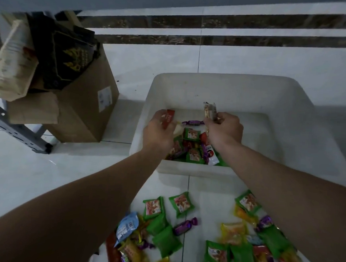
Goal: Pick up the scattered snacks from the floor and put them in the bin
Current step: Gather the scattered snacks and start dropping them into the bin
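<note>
Forearms hide part of the heap: the right one crosses several scattered snacks, and the view's bottom edge cuts off the rest. Print on the wrappers is too blurred to read.

The left hand [158, 131] grips a small red foil packet [169, 118], its curled fingers mostly hidden behind its back. The right hand [225, 129] pinches a few slim beige wrapped bars [209, 110] upright. Both hover inside the white round-cornered plastic bin [230, 81], above its near-left corner, where glossy green square packets [191, 134] and a purple twist-wrapped candy [192, 123] lie.

On the pale glossy tiled floor [46, 168], just before the bin's near wall, lie green pillow packets [181, 203], a second purple twist candy [185, 225], crinkly yellow packets [233, 232] and a light blue pouch [127, 226].

Left of the bin stands an open brown cardboard box [84, 114] holding a black bag [68, 55], with a grey perforated metal rack leg [17, 131] beside it.
</note>
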`<state>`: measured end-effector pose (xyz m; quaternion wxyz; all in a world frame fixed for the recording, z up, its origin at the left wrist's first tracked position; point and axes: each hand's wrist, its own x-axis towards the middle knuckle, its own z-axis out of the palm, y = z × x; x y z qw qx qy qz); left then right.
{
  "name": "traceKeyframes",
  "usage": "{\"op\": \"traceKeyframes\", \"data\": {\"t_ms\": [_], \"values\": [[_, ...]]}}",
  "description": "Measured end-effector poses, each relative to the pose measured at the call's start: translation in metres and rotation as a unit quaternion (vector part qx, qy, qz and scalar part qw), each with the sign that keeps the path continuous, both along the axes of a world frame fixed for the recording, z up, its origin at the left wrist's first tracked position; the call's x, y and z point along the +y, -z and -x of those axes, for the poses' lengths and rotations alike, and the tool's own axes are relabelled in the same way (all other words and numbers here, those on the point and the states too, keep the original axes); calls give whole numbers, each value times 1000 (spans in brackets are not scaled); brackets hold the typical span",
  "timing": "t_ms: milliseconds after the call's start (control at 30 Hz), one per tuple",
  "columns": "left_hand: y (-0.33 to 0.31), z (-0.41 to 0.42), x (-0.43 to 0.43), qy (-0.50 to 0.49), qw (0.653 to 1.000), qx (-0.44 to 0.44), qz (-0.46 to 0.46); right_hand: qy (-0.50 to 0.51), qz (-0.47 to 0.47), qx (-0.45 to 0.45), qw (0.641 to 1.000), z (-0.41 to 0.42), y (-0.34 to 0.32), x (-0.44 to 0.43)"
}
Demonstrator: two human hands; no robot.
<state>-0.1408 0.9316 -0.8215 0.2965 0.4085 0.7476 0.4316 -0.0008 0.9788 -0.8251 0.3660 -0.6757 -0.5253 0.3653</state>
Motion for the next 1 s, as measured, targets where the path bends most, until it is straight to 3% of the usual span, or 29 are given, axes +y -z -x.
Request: {"op": "traceKeyframes", "data": {"t_ms": [200, 433, 700, 833, 1000], "values": [[-16, 10, -12, 32, 998, 47, -18, -11, -16, -20, 1000, 1, -5, -12], [-40, 48, -51, 16, 996, 79, -27, -149, -84, -69, 983, 42, -32, -46], [-62, 149, -145, -78, 988, 129, -41, -303, -146, -95, 937, 155, -71, -92], [-63, 207, -214, -157, 970, 186, -18, -375, -129, -68, 916, 221, -79, -133], [-38, 260, -308, -242, 953, 176, 36, -456, -101, -47, 883, 280, -59, -199]]}}
